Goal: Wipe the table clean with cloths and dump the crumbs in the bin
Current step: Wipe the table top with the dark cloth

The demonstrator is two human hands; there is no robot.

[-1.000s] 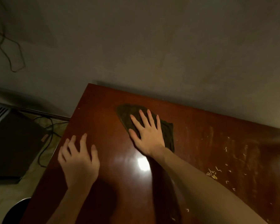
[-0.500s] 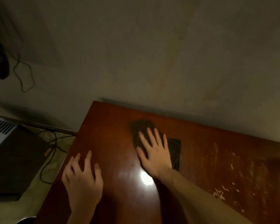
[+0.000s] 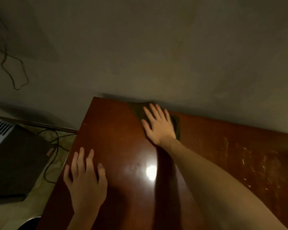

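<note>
Olive-dark cloth (image 3: 137, 110): soft, limp and light by our judgement, apt to bunch under a sideways push. It lies flat at the far edge of the red-brown table (image 3: 116, 138), close by the wall. We would work it under a flat palm, or pinch the free corner on its right side to lift it. Right hand (image 3: 158, 126): fingers (image 3: 152, 111) straight and spread, pressing down on the cloth, gripping nothing. Left hand (image 3: 86, 181): fingers spread flat on bare wood near the table's left edge (a brace, we judge), holding nothing. Crumbs (image 3: 243, 161): pale flecks well right of the cloth, not yet gathered.
</note>
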